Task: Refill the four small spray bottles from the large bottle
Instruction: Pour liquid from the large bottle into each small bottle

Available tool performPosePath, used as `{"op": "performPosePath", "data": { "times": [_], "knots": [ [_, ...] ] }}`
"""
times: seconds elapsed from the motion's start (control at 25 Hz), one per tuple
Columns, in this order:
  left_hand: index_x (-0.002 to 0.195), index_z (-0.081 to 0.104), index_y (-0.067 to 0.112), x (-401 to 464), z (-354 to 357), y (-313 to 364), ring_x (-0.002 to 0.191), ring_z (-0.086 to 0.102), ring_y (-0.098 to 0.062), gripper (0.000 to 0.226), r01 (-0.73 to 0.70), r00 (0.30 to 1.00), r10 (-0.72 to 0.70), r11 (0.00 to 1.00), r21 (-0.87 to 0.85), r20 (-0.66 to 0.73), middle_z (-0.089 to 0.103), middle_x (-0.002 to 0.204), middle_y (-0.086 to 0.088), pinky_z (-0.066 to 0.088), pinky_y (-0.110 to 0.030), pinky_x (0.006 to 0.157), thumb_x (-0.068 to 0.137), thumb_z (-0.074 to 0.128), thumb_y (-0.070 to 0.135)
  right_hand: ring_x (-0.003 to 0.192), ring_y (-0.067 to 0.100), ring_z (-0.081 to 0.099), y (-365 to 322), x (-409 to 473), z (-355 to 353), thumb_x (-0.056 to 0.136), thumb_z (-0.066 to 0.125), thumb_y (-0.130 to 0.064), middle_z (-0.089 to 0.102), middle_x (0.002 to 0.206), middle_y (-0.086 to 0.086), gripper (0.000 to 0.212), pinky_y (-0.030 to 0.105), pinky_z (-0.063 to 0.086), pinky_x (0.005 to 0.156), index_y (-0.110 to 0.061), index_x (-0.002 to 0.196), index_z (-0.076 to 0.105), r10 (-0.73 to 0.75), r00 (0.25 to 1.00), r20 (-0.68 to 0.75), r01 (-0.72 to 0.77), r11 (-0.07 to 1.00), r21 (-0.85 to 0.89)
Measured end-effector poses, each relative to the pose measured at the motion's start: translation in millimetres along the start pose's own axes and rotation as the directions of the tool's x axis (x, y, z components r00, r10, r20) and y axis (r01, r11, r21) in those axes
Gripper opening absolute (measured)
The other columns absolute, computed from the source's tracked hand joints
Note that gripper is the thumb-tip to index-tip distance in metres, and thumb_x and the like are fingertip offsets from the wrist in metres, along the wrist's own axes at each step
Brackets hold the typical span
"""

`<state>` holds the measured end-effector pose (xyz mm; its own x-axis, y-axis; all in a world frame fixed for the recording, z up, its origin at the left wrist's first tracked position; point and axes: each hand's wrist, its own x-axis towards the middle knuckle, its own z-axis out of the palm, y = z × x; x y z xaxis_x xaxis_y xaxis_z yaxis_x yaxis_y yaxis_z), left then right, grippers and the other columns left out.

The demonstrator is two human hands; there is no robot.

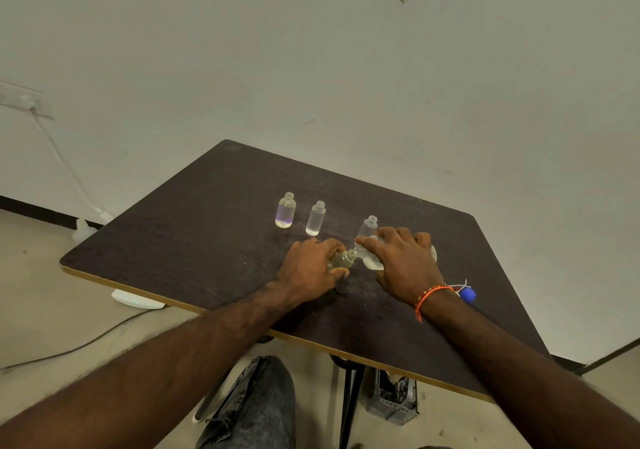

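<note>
Large bottle [374, 258] we tip in our right hand [403, 261], spout meeting the small spray bottle [341, 261] our left hand [310, 268] grasps, mid dark worktop [207, 241] beside a pale wall [311, 68].

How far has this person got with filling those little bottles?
Midway, seemingly. All caps look off. The left hand holds a small bottle while the right hand tips the large bottle into it. Three bottles stand uncapped; their fill levels are unclear. Recapping remains.
</note>
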<state>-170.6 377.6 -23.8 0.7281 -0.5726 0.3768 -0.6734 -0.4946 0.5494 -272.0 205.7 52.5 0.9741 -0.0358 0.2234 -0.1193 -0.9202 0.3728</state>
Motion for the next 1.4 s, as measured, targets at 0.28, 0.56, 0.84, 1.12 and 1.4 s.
{"op": "performPosePath", "data": {
  "times": [0.28,0.56,0.84,1.12,1.4],
  "knots": [
    [0.131,0.064,0.027,1.0,1.7,-0.6,0.107,0.064,-0.013,0.054,0.001,1.000,-0.001,1.000,0.009,0.001,0.073,0.116,0.006,0.049,-0.042,0.101,0.085,0.079,0.051,0.124,0.028,0.048,0.0,-0.1,-0.7,0.078,0.074,-0.033,0.052,0.141,0.002,0.071,0.050,0.032,0.098,-0.043,0.141,0.043,0.000,1.000,0.006,0.000,1.000,-0.009],
    [0.131,0.064,0.027,1.9,1.7,-0.7,0.106,0.064,-0.013,0.054,0.005,1.000,-0.005,1.000,0.008,0.009,0.073,0.116,0.005,0.051,-0.043,0.101,0.085,0.078,0.051,0.123,0.027,0.049,-0.2,0.7,-0.4,0.078,0.074,-0.032,0.053,0.139,0.001,0.070,0.049,0.033,0.097,-0.044,0.140,0.044,0.005,1.000,0.005,-0.005,1.000,-0.019],
    [0.130,0.065,0.027,1.3,1.4,-1.1,0.106,0.064,-0.014,0.053,-0.001,1.000,0.001,1.000,0.013,0.005,0.073,0.114,0.005,0.051,-0.044,0.100,0.085,0.078,0.051,0.119,0.027,0.051,-0.4,2.2,-0.7,0.076,0.074,-0.032,0.055,0.134,0.001,0.069,0.049,0.033,0.094,-0.044,0.138,0.046,0.000,1.000,0.007,0.000,0.999,-0.033],
    [0.131,0.064,0.027,1.2,1.5,-1.6,0.108,0.063,-0.014,0.052,0.000,1.000,0.000,1.000,-0.005,0.010,0.073,0.114,0.006,0.049,-0.044,0.101,0.086,0.078,0.050,0.120,0.027,0.050,0.7,1.9,-2.2,0.076,0.073,-0.032,0.054,0.135,0.000,0.071,0.048,0.033,0.095,-0.045,0.139,0.044,-0.007,1.000,0.014,0.007,0.999,-0.044],
    [0.133,0.063,0.026,1.8,3.0,-2.8,0.109,0.062,-0.012,0.053,0.001,1.000,-0.001,1.000,-0.009,0.019,0.072,0.116,0.006,0.047,-0.042,0.104,0.087,0.077,0.050,0.122,0.028,0.049,0.1,2.8,-3.8,0.079,0.072,-0.033,0.052,0.139,0.001,0.070,0.049,0.033,0.096,-0.043,0.141,0.042,-0.015,1.000,0.014,0.015,0.999,-0.044]
  ]
}}
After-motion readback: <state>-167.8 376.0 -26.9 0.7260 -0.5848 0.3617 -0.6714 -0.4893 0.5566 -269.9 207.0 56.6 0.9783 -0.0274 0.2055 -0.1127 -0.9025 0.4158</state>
